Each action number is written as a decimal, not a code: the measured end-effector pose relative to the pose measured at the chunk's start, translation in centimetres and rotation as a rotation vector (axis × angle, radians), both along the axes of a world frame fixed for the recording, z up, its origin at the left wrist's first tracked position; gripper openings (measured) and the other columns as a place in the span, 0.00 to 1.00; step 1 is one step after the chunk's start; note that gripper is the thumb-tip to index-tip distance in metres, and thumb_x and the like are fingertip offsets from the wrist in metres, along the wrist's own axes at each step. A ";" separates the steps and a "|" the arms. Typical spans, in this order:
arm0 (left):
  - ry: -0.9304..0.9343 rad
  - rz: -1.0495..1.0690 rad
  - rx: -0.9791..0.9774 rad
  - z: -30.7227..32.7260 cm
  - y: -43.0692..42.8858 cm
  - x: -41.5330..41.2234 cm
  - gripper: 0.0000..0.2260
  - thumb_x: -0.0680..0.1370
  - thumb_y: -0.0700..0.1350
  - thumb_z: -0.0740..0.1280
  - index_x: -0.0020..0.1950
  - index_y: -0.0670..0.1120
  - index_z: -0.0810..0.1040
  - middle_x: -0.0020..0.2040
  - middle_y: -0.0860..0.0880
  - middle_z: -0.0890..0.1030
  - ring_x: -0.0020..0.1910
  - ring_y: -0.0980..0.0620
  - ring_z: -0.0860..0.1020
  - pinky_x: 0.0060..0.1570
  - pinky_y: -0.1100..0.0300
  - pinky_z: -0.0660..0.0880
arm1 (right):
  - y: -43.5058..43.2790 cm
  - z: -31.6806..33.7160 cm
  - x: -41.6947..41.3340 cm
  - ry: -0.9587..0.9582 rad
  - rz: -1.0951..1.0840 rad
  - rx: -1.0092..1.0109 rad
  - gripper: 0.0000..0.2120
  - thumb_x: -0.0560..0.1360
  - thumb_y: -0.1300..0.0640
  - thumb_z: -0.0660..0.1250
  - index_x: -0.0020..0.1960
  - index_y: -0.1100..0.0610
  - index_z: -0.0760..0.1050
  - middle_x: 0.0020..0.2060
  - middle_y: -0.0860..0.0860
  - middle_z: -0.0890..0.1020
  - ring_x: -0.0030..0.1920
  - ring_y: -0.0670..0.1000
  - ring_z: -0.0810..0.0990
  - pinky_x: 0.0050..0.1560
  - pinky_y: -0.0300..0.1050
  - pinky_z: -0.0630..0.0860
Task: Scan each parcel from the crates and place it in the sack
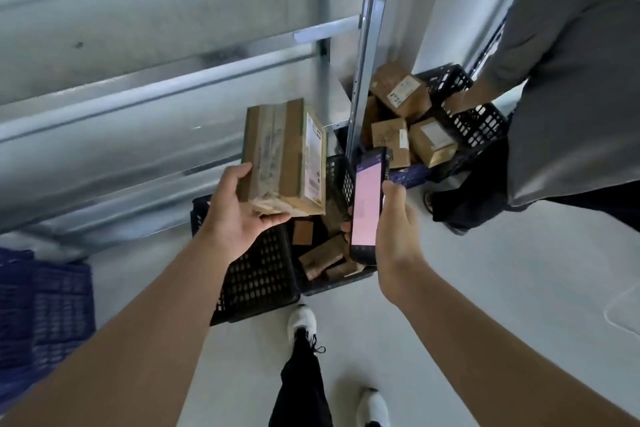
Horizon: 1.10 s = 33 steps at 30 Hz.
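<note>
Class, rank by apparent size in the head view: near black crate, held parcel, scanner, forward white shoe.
1. black crate
2. parcel, nearer the camera
3. scanner
4. white shoe, farther off, so its real size against the scanner is unsure

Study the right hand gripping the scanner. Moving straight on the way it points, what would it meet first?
Probably a cardboard parcel in the farther black crate, just beyond the tip of the handheld scanner that the right hand grips. Depth is unclear, so the hand might pass above it.
</note>
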State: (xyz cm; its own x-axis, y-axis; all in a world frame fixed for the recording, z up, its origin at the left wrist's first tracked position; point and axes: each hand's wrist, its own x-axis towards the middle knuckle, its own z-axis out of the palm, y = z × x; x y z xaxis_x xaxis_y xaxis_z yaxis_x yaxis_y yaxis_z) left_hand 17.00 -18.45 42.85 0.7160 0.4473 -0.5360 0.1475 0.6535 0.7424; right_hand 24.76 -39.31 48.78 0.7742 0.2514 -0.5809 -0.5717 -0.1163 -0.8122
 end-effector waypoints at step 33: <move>-0.479 0.129 0.367 38.7 5.4 -28.3 0.21 0.83 0.59 0.61 0.70 0.49 0.80 0.64 0.40 0.82 0.63 0.39 0.82 0.60 0.40 0.79 | 1.0 36.7 -25.6 -0.299 0.416 0.459 0.27 0.85 0.39 0.54 0.63 0.56 0.83 0.47 0.62 0.86 0.41 0.61 0.85 0.52 0.56 0.82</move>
